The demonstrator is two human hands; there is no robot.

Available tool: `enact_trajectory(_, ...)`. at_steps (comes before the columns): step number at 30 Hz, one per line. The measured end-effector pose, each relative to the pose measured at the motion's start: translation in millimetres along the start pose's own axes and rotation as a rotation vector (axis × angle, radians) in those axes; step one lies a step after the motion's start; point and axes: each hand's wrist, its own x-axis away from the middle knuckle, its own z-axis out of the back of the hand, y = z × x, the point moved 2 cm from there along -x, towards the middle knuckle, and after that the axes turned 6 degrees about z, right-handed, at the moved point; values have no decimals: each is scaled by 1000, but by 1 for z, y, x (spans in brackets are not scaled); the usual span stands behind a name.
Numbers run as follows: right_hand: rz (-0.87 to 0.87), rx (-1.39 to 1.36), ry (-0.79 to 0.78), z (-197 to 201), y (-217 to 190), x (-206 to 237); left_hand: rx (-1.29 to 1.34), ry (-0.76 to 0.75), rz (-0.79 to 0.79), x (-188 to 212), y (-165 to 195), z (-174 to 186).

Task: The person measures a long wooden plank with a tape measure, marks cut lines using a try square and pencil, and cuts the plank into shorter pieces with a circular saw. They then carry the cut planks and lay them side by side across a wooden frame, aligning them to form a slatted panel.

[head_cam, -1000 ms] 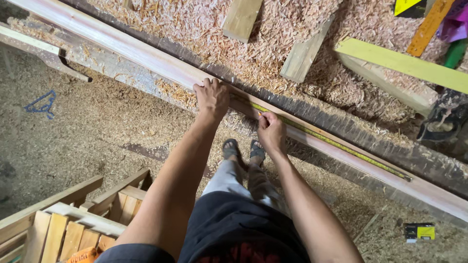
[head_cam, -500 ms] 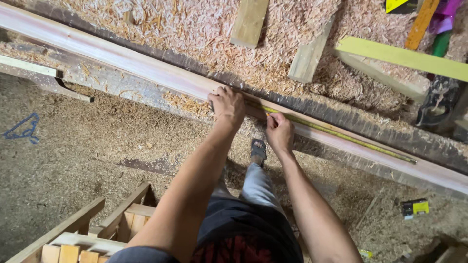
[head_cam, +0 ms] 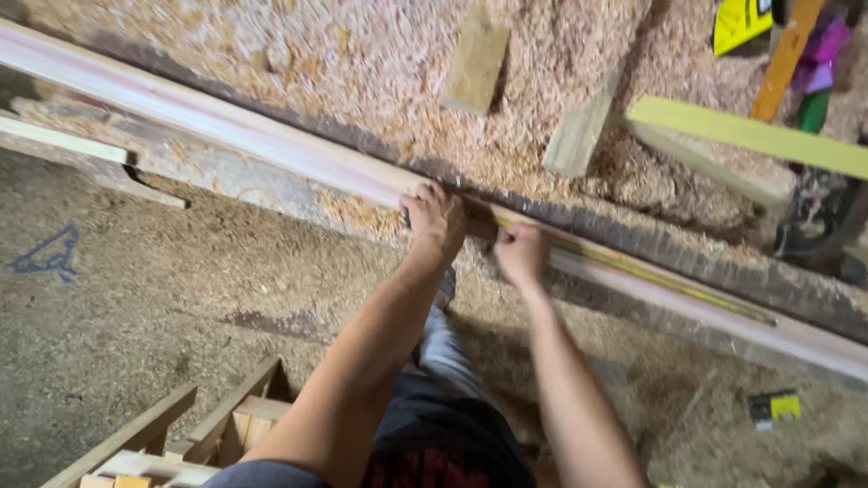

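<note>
Left hand (head_cam: pixel 436 220): arm stretched up from lower centre, palm laid flat on the long plank (head_cam: pixel 226 126), fingers close together, pressed down at frame centre.
Right hand (head_cam: pixel 522 254): just right of left, curled into a loose fist; fingers seem pinched on the yellow tape measure (head_cam: pixel 651 276), grip not fully seen.
Plank: run diagonally, upper left to lower right, on the sawdust-covered bench (head_cam: pixel 298 54).
Tape: laid along plank, stretched twd lower right.
Wood offcuts (head_cam: pixel 476 61): seen upper centre, well apart from hands.

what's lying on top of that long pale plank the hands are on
A yellow tape measure runs along the long pale plank, stretching right from the right hand. The left hand presses on the plank beside it. The tape's near end is hidden under the hands.
</note>
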Motion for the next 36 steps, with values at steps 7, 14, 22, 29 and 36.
enact_trajectory(7, -92, -951, 109, 33, 69, 1, -15, 82, -169, 1, -19, -15)
enact_trajectory(14, -489, -1533, 342, 42, 87, 29, 327, -207, -334, 19, -84, -7)
enact_trajectory(22, -540, -1399, 763, 20, 23, 33, 213, -15, -210, -13, -252, -22)
enact_trajectory(29, -646, -1336, 642, -86, -86, 35, 233, 15, -68, -47, -432, -21)
enact_trajectory(36, -746, -1134, 606, -129, -175, 30, 16, 33, 119, -65, -511, -12)
